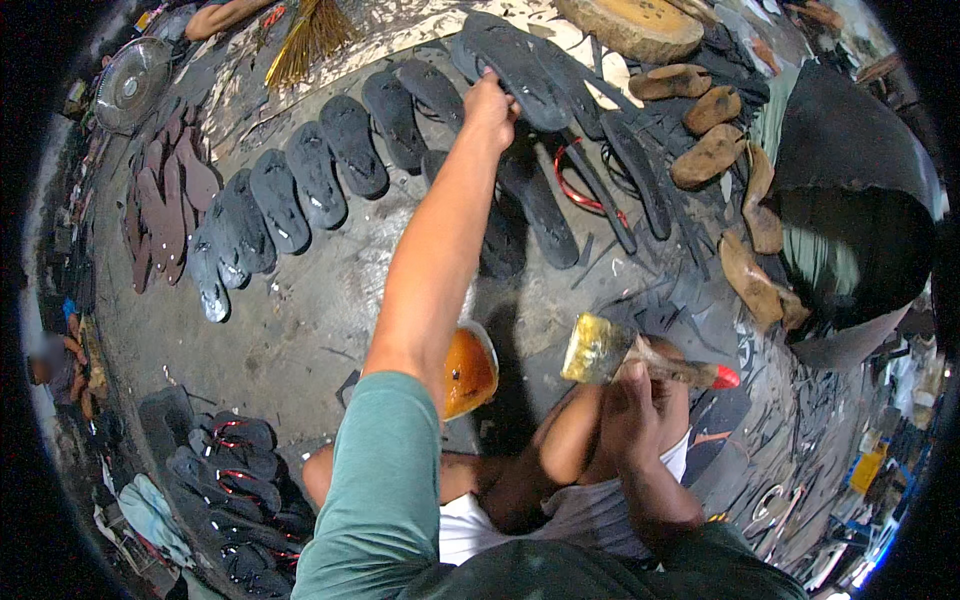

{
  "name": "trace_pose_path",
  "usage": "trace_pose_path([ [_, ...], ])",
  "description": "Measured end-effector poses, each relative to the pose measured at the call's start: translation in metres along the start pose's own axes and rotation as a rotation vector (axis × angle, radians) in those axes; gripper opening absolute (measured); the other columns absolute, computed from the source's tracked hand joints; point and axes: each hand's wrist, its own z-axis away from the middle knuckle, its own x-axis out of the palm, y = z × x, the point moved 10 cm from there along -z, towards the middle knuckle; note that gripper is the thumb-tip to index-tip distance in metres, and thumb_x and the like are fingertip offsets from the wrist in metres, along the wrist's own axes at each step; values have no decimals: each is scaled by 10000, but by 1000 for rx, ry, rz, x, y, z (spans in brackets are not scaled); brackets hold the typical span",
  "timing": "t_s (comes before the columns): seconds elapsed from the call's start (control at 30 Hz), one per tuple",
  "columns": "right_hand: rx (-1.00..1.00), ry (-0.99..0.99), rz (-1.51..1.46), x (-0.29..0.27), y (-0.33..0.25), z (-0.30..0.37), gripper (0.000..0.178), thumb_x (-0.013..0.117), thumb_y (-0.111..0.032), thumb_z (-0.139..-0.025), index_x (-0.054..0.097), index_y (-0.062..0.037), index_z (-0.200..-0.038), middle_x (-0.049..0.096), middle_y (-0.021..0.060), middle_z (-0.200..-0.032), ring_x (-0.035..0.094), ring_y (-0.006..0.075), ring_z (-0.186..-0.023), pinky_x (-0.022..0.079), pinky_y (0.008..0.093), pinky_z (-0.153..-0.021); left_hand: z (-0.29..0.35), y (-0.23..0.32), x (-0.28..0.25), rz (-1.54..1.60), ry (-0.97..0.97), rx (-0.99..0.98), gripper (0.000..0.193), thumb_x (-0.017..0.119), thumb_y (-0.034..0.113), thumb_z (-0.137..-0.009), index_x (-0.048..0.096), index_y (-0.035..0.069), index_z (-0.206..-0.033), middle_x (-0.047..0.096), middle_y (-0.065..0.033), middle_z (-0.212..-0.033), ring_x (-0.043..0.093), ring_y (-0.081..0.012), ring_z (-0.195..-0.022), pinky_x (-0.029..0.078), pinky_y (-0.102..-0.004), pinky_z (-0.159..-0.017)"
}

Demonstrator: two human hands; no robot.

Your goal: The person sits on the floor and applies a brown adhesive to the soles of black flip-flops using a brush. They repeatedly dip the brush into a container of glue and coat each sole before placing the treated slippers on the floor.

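With my left arm stretched out to the far side, my left hand (490,108) is closed on a black sandal sole (522,78), its thumb pressed on the near edge. Other dark soles lie under and beside it. A curved row of black soles (320,175) runs left from there, some looking wet and shiny. Close to my lap, my right hand (632,415) grips a wide paintbrush (600,350) whose bristles are coated yellowish; its handle ends in a red tip. Partly behind my left forearm stands a container (494,362) of orange liquid.
Sandals with red straps (235,480) pile up at the lower left, brown soles (172,205) at the left. Wooden foot forms (708,155) and a curled black sheet (855,130) stand right. A fan (133,85), broom (310,40) and round wooden block (640,28) are farther off. Another person's arm (225,17) shows top left.
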Motion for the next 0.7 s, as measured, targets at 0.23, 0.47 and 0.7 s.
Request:
trace_pose_path([
  [0.23,-50,115,190,-15,4,-1,427,679,-226,-948,555,11,-1280,615,102,-1187,560,215,-1108,406,349,-1000,-36,10,-30,-389,342,197,248,561,280,-1025,595,42,-1086,587,-64,-925,557,-172,-813,486,-339,-681],
  [0.47,-145,77,26,32,-21,-1,230,577,-149,-1011,594,65,-1092,631,94,-939,616,166,-821,581,353,-786,191,115,-155,-393,238,213,349,641,307,-986,591,42,-1207,639,-47,-1127,594,-140,-984,478,-308,-846],
  [0.7,-302,-499,696,134,-2,40,365,644,-258,-979,668,46,-1179,673,107,-1097,594,184,-1027,418,305,-988,599,230,-383,-578,983,552,398,586,318,-1013,596,42,-1300,652,-58,-1205,591,-158,-1111,456,-326,-944],
])
